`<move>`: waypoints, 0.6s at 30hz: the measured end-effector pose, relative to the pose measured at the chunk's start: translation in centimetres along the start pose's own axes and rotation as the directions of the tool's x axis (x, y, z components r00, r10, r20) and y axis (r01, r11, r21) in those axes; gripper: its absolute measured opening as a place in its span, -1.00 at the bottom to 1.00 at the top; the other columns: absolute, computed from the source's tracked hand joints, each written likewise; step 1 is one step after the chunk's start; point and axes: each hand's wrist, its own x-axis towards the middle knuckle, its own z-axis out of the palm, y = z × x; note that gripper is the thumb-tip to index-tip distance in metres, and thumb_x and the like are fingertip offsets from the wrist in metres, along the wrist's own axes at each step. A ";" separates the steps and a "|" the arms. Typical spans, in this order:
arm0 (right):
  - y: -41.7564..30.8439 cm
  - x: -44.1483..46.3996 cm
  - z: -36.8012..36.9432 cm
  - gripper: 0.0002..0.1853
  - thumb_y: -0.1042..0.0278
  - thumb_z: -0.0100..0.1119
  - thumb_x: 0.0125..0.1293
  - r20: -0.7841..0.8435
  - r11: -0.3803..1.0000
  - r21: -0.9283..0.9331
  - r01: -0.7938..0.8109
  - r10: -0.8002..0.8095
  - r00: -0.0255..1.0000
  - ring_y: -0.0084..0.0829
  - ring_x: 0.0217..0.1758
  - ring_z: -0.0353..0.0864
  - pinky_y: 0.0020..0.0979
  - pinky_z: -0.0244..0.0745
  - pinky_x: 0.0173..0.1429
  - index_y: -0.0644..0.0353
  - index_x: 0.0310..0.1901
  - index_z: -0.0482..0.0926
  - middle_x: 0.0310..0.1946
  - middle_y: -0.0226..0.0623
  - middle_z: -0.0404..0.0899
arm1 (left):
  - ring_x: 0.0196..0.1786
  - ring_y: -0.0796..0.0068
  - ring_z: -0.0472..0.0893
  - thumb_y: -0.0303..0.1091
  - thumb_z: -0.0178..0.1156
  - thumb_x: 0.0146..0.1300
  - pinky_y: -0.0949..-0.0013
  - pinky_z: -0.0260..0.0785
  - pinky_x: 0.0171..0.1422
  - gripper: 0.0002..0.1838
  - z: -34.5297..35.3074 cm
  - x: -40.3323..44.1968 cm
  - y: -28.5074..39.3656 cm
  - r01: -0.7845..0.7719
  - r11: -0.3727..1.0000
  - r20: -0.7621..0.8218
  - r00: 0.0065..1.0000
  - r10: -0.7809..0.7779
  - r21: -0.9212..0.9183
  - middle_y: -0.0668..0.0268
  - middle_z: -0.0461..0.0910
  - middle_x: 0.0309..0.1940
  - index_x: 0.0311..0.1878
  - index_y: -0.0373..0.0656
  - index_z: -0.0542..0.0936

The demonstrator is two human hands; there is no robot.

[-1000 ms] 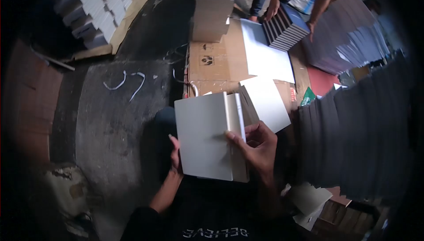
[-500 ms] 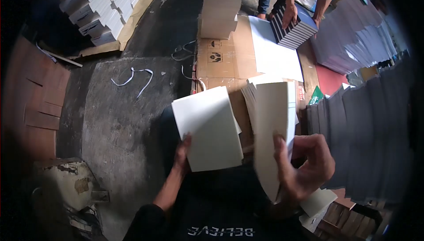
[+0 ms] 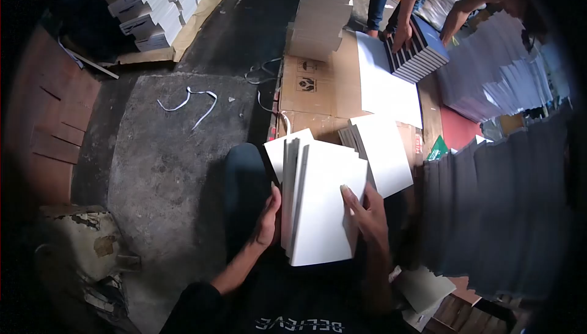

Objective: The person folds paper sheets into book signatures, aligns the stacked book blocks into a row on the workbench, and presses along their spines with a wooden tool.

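Several white, unbound book blocks (image 3: 327, 205) stand nearly upright over my lap, their long edges facing left, slightly uneven. My left hand (image 3: 267, 218) supports them along the left side, its fingers pointing up and partly hidden. On the right, my right hand (image 3: 369, 215) grips the bundle, thumb on the white front face and fingers at the right edge. Another white book block (image 3: 276, 153) shows behind the bundle at upper left. Beyond my right hand, a fanned pile of book blocks (image 3: 385, 156) lies close to my right knee.
Flattened cardboard (image 3: 327, 89) lies ahead, with a tall paper stack (image 3: 321, 19) on it. A co-worker's hands hold dark-covered books (image 3: 422, 49) on a white sheet (image 3: 391, 98). Tall grey stacks (image 3: 489, 211) stand at right. A white strap (image 3: 205, 98) lies on the floor.
My hands held separate book blocks, left and right. They have come together around one bundle in the middle, and the right hand has moved left. The view has shifted slightly.
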 end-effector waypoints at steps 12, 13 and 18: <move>1.3 0.0 -0.6 -0.49 0.20 0.41 0.20 0.020 0.936 0.320 -0.146 0.148 0.989 -0.42 -0.11 0.61 -0.39 0.49 0.05 0.39 0.06 0.55 -0.15 -0.21 0.66 | -0.07 0.64 0.52 -0.28 0.06 0.49 0.51 0.36 0.04 -0.68 0.8 0.4 3.8 -0.062 0.914 0.217 0.976 -0.029 0.400 0.41 0.59 -0.07 0.19 -0.23 0.46; 0.1 0.2 -1.2 -0.49 0.23 0.44 0.11 0.022 0.956 0.248 -0.159 0.158 0.987 -0.45 -0.19 0.62 -0.40 0.51 0.00 0.38 0.03 0.56 -0.21 -0.25 0.66 | -0.07 0.64 0.52 -0.28 0.06 0.49 0.51 0.36 0.04 -0.68 0.5 0.3 3.4 -0.057 0.911 0.235 0.971 -0.044 0.408 0.41 0.59 -0.07 0.19 -0.23 0.46; -3.1 2.1 -4.7 -0.35 0.17 0.63 -0.14 0.258 0.996 -0.054 -0.066 0.078 0.963 -0.36 -0.16 0.69 -0.33 0.57 0.02 0.25 0.02 0.61 -0.20 -0.19 0.70 | 0.22 0.57 0.48 -0.44 -0.03 0.46 0.45 0.29 0.33 -0.56 -1.5 -0.1 2.1 0.030 0.936 0.220 0.969 -0.113 0.350 0.35 0.53 0.19 0.37 -0.27 0.37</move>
